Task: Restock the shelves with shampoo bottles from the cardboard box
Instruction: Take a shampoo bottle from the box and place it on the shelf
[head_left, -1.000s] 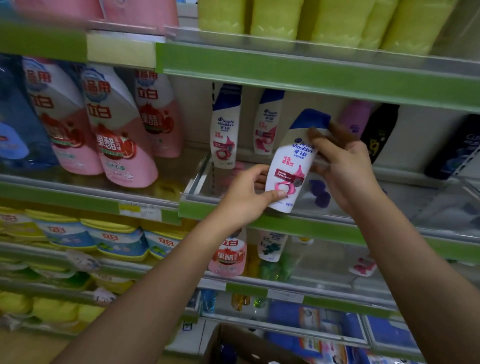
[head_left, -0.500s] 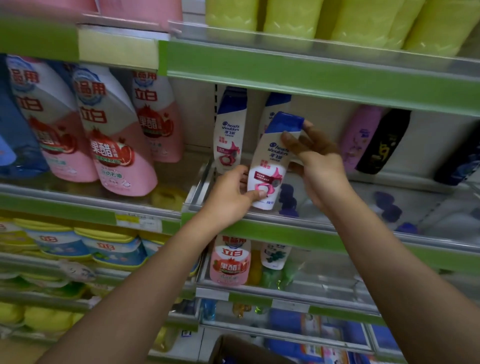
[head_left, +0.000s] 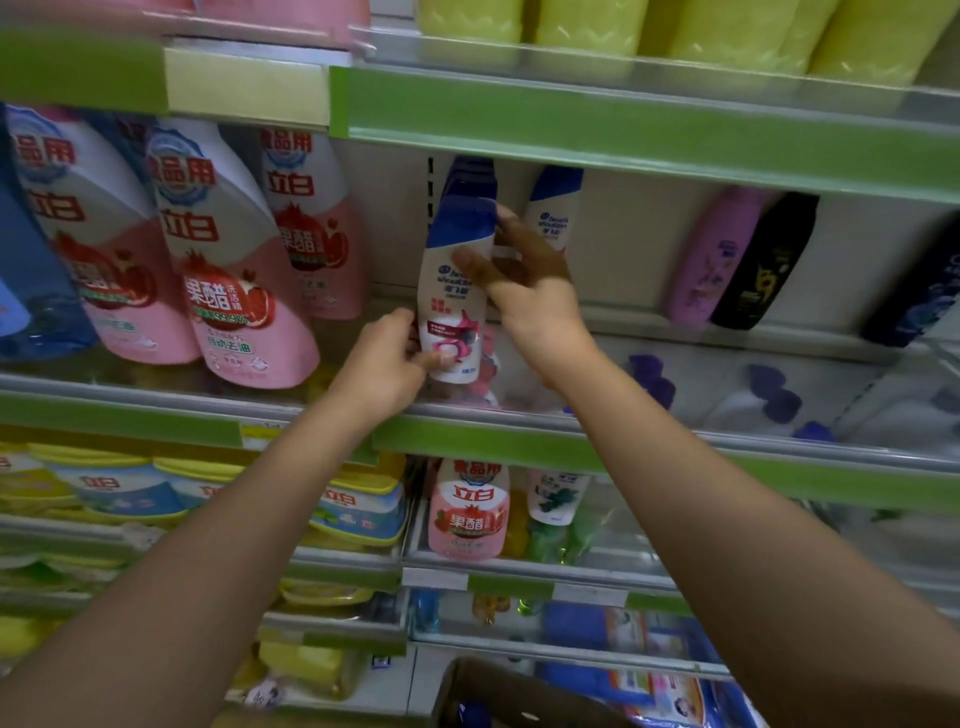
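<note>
A white shampoo bottle (head_left: 453, 291) with a blue cap stands nearly upright at the left end of the green-edged shelf (head_left: 571, 447), its base low over the clear shelf floor; whether it touches down is hidden by the left hand. The left hand (head_left: 387, 366) pinches the bottle's lower part, thumb across the pink label and fingers curled behind. The right hand (head_left: 530, 296) grips the upper half, thumb on the front of the white body, fingers wrapped round the far side near the cap. Directly behind stands another blue-capped bottle (head_left: 470, 174), almost wholly covered, only its dark top showing. A second like bottle (head_left: 553, 208) stands just to the right, its lower half hidden by the right hand. Further right lean a pink bottle (head_left: 714, 254) and a black bottle (head_left: 763, 260), their print too blurred to read. On the neighbouring shelf to the left stand large pink-and-white detergent bottles (head_left: 228, 254). At the bottom edge, a cardboard box (head_left: 519, 691) is cut off by the frame.
</note>
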